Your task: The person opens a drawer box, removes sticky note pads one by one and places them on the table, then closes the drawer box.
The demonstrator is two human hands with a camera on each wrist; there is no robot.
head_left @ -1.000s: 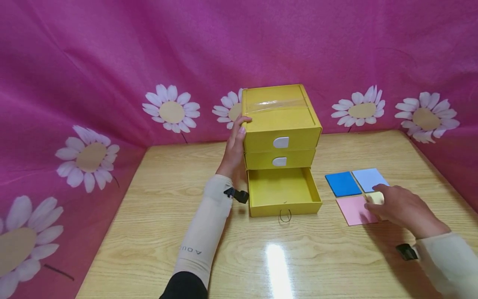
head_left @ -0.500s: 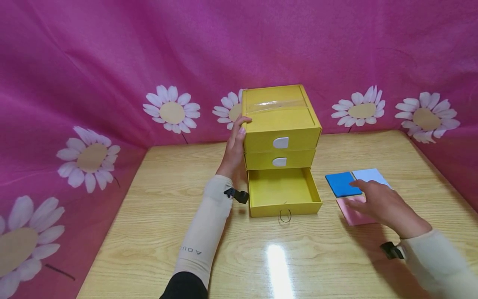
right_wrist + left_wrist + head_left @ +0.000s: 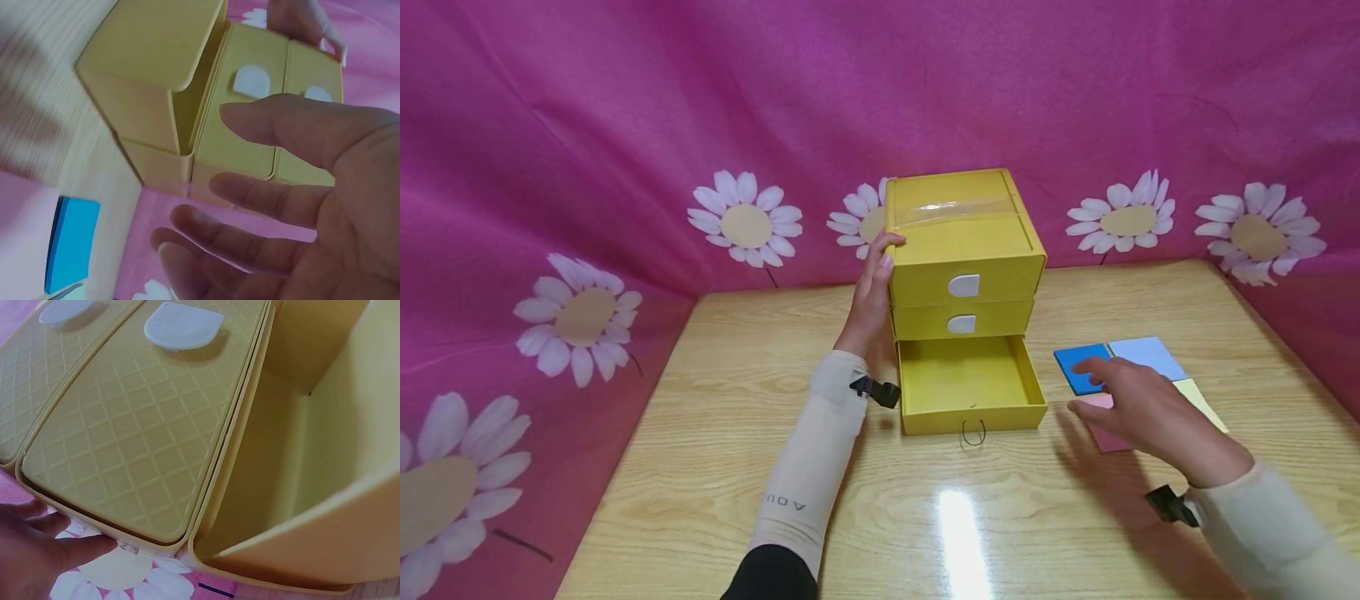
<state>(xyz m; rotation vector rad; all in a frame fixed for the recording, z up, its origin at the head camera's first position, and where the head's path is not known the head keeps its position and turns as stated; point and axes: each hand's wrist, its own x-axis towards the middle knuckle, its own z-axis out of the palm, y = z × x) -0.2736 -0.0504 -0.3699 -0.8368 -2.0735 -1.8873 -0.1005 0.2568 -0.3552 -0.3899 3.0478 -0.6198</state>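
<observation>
My left hand (image 3: 872, 296) rests against the left side of the yellow drawer unit (image 3: 962, 225), one fingertip over its top edge. In the left wrist view, its fingers (image 3: 87, 549) lie extended along the unit's side. The bottom drawer (image 3: 973, 422) is pulled out; the two drawers above are closed. My right hand (image 3: 1153, 412) is over the square sticky note pads, fingers spread and holding nothing. It partly covers the blue pad (image 3: 1066, 358) and the pink pad (image 3: 1108, 438). The light blue pad (image 3: 1153, 354) and pale yellow pad (image 3: 1200, 402) lie just beyond it.
The upper drawers carry white tab handles (image 3: 964, 286); a thin dark loop (image 3: 973, 433) hangs at the bottom drawer's front. A pink cloth (image 3: 1037, 92) with daisies stands behind and beside the wooden table (image 3: 737, 400).
My right hand has moved left from the pale yellow pad across the pads towards the drawer, its fingers spreading. More of the yellow pad shows now. My left hand has stayed in place.
</observation>
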